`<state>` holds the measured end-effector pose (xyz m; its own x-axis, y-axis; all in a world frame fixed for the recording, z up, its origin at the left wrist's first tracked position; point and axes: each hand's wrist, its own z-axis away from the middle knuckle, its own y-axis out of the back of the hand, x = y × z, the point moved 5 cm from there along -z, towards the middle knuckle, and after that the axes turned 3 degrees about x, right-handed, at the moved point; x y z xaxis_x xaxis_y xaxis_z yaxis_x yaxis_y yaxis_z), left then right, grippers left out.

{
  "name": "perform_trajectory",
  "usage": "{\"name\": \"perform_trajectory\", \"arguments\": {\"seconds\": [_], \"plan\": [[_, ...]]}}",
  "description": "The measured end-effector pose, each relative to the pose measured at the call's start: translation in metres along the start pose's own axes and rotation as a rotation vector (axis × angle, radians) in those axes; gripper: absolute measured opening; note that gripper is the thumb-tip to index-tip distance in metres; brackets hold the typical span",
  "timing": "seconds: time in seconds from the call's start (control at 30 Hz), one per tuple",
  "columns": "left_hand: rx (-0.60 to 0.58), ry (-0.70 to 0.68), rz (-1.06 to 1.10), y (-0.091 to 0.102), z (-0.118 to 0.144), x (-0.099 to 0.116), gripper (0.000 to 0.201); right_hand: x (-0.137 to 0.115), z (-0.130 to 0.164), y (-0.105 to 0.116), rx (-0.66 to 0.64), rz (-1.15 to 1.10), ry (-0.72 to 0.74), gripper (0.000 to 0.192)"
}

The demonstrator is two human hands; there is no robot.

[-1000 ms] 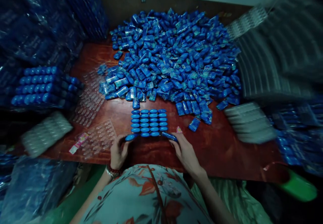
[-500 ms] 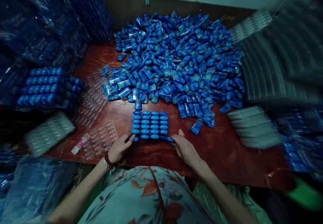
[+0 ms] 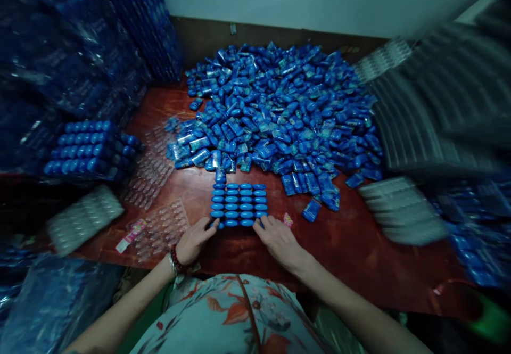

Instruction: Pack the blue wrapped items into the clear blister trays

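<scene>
Small glossy blue packets lie in a neat block of rows and columns on the reddish-brown table. At the block's near left corner, my left hand has its thumb and fingertips closed around the end packet, which is mostly hidden. My right hand bends its fingers over the packet at the near right corner, covering most of it. Just beyond the block spreads a big heap of loose blue packets. One loose packet touches or nearly touches the block's far left end.
Clear moulded plastic trays lie left of my hand, with a pink-and-white slip. A filled stack of blue packs stands farther left. Whitish trays and tall tray stacks occupy the right. A pink scrap lies near my right hand.
My right hand has moved inward to the left, and the near right packet no longer sticks out past the block. My left hand keeps to its corner. The whole view has shifted slightly.
</scene>
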<state>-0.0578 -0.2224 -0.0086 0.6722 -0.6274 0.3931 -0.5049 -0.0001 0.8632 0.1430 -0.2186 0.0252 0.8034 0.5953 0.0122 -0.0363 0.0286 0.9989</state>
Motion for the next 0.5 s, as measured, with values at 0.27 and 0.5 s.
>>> {"name": "perform_trajectory", "arguments": {"seconds": [0.27,0.5], "plan": [[0.272,0.245,-0.067,0.007,0.003,0.011,0.041,0.011,0.028,0.004,0.484,0.017,-0.285,0.036],[0.226,0.635,0.201,-0.014,-0.052,-0.001,0.063,0.017,-0.027,0.001,0.445,-0.205,-0.395,0.057]]}}
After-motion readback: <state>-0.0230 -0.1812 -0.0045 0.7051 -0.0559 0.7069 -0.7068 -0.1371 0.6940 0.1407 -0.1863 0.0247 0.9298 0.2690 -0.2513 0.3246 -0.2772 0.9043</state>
